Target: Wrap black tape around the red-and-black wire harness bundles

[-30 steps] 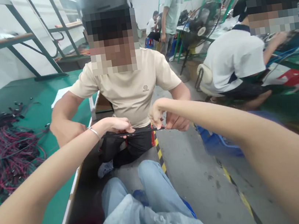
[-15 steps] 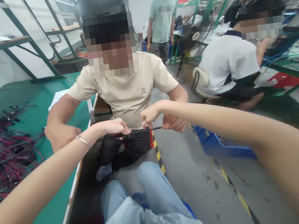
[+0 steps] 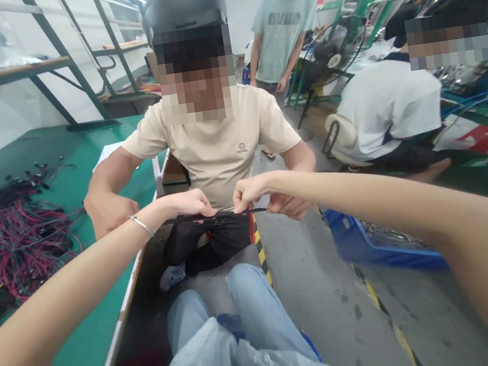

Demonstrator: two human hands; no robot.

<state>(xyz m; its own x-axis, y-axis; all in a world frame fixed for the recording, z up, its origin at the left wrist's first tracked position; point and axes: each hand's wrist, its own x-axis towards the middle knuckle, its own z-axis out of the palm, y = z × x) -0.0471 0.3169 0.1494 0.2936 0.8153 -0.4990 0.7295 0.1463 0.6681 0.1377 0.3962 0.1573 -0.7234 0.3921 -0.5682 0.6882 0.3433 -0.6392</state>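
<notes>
A thin black cable is stretched level in front of me, between a co-worker's two hands. My left hand is closed on it left of the middle, thumb and fingers pinched together. Just to the right, my right hand also pinches the cable, leaving a short stretch between my fingertips. Outside my hands, the co-worker's hand grips the right end. At the left, the co-worker's other hand is a fist, and my wrist partly hides the cable there.
On the green table at left lies a heap of red and black wires. The co-worker sits facing me. A blue bin with metal-looking parts stands on the floor at right. Further back are a fan and two other people.
My right hand has come nearer to my left along the cable, its fingertips now pinching it. The view has turned slightly left, so the surroundings appear further right.
</notes>
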